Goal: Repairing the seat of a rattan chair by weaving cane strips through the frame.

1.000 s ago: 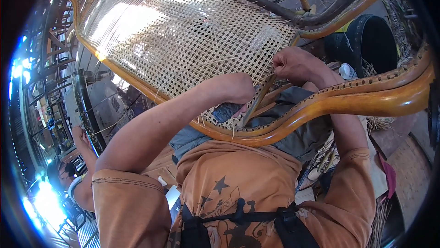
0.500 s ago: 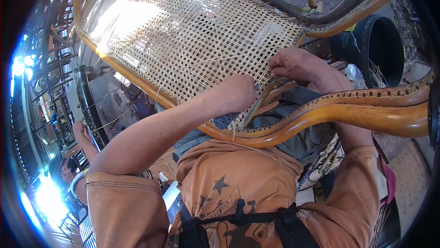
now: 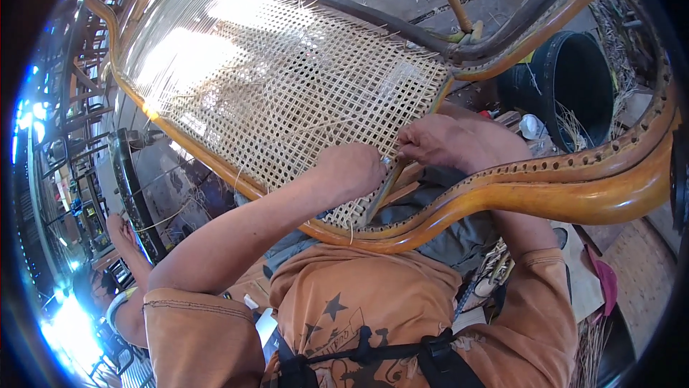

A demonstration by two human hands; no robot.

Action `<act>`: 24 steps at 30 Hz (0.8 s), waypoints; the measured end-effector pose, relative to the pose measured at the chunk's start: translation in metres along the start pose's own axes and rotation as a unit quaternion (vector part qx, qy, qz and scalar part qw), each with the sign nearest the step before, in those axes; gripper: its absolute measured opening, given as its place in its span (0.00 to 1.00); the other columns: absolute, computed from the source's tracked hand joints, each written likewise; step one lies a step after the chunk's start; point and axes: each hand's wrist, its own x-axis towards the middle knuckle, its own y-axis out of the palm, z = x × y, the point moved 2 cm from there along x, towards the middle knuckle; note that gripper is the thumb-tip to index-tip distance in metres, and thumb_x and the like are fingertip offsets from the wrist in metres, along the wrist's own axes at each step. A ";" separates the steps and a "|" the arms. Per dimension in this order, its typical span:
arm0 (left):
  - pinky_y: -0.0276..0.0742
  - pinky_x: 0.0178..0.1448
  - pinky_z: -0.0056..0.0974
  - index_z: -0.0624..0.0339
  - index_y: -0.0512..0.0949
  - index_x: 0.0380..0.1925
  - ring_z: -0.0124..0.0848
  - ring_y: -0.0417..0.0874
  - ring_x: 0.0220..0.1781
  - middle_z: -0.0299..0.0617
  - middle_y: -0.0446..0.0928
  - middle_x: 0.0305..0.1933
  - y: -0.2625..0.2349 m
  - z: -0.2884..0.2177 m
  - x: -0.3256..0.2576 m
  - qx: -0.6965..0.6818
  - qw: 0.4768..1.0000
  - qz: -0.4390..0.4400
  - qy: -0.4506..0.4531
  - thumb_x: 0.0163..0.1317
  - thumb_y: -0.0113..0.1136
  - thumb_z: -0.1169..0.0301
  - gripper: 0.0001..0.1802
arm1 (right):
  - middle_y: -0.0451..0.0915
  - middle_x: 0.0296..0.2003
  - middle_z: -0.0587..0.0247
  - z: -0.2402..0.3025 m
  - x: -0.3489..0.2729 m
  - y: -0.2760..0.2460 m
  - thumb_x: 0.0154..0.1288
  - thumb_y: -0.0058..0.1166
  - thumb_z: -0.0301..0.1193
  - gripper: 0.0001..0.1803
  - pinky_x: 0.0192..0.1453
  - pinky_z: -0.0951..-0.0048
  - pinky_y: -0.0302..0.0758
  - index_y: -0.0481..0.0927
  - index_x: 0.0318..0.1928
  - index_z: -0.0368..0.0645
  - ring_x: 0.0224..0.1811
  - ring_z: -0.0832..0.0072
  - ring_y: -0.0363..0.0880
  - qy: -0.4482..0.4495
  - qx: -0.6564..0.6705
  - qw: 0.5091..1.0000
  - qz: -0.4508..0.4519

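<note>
A panel of woven cane webbing [image 3: 308, 94] fills part of a curved, glossy wooden furniture frame [image 3: 402, 243]. Along its right edge runs a wooden crossbar [image 3: 384, 198]. My left hand [image 3: 350, 171] is closed at the webbing's edge beside this bar, its back hiding the fingers. Something small and pale shows at its fingertips, too small to name. Just across the bar, my right hand [image 3: 439, 140] is closed in a pinch at the same edge, its forearm reaching up from beneath the frame. Whatever it pinches is hidden.
Small holes line the frame's right-hand rail [image 3: 567, 166]. A dark bucket [image 3: 581, 90] stands beyond it at right, with cane scraps on the floor. At left is a dark post [image 3: 133, 187], near another person's arm [image 3: 129, 241]. Loose strands lie across the webbing.
The whole view has shifted, so the frame sits lower and farther left. My right hand has come slightly nearer my left along the webbing's edge. Both stay closed.
</note>
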 end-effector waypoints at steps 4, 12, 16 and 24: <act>0.77 0.43 0.47 0.63 0.80 0.31 0.47 0.82 0.39 0.53 0.80 0.34 -0.012 -0.008 -0.009 0.028 1.000 -0.007 -0.005 0.61 0.45 0.59 0.19 | 0.77 0.24 0.55 -0.004 -0.006 0.002 0.61 0.51 0.35 0.11 0.33 0.66 0.71 0.77 0.34 0.38 0.27 0.64 0.75 -0.006 0.002 1.000 -0.002; 0.72 0.41 0.52 0.65 0.74 0.33 0.52 0.79 0.35 0.55 0.77 0.28 -0.003 0.015 -0.029 -0.042 0.996 -0.079 -0.008 0.64 0.45 0.58 0.19 | 0.78 0.25 0.56 -0.003 -0.009 0.008 0.62 0.51 0.35 0.12 0.33 0.66 0.71 0.77 0.35 0.38 0.27 0.64 0.76 -0.059 0.040 0.996 -0.044; 0.72 0.40 0.53 0.65 0.74 0.32 0.52 0.79 0.35 0.56 0.77 0.27 -0.003 0.015 -0.037 -0.027 0.997 -0.067 -0.035 0.63 0.44 0.62 0.16 | 0.77 0.21 0.57 0.000 -0.013 -0.021 0.59 0.54 0.33 0.10 0.29 0.68 0.71 0.78 0.33 0.38 0.24 0.70 0.75 0.036 0.051 0.998 -0.008; 0.77 0.39 0.47 0.63 0.80 0.27 0.47 0.82 0.34 0.53 0.80 0.30 -0.023 0.009 -0.032 0.076 0.997 -0.027 0.016 0.56 0.47 0.69 0.13 | 0.71 0.17 0.58 0.012 -0.020 -0.026 0.57 0.49 0.33 0.12 0.24 0.68 0.66 0.77 0.32 0.36 0.19 0.73 0.67 0.058 0.084 0.994 0.036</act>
